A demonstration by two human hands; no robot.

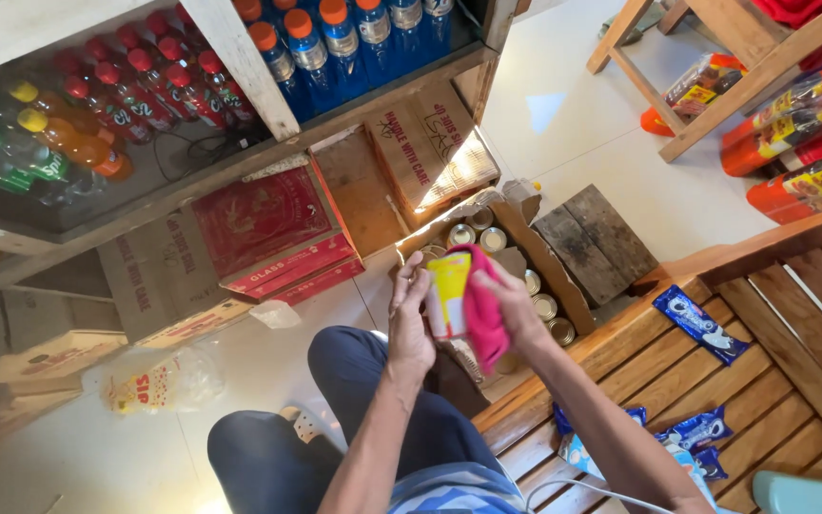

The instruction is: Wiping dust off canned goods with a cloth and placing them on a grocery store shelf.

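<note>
My left hand (409,319) grips a small can with a yellow and red label (447,290), held upright in front of me. My right hand (516,309) presses a pink cloth (482,305) against the can's right side. Both hands hover above an open cardboard box (563,286) on the floor that holds several similar cans with silver tops (492,239).
Shelves of bottled drinks (145,86) rise at the left, with cardboard boxes (430,148) and a red box (273,233) beneath. A wooden slatted rack (792,324) at the right carries blue snack packs (701,324). My knees (354,371) are below. A plastic bag (159,381) lies on the floor.
</note>
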